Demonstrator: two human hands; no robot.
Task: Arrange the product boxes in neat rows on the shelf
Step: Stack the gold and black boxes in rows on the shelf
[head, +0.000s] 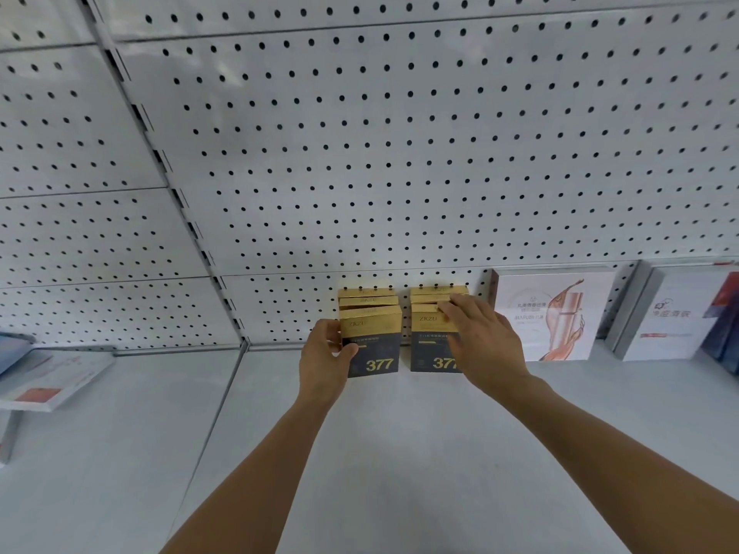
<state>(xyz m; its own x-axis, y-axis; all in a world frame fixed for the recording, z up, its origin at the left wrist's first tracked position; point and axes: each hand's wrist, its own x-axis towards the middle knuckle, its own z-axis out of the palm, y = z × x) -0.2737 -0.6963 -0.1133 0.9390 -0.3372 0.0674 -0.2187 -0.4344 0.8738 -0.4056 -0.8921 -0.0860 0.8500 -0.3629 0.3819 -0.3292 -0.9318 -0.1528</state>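
Two rows of gold-and-dark boxes marked 377 stand on the white shelf [400, 453] against the pegboard. The left row's front box [378, 345] has my left hand [326, 363] gripping its left side, thumb on the front face. More gold boxes [368, 297] stand behind it. In the right row, my right hand [484, 341] lies over the front box [430, 347], fingers spread across its top and right side, reaching the boxes behind [436, 291]. A narrow gap separates the two rows.
A tall white box with a bottle picture [552, 313] stands right of the rows, then a grey-and-white box [660, 317] and a dark blue one [726, 325]. At the far left a flat white-and-red box [52, 379] lies on a neighbouring shelf.
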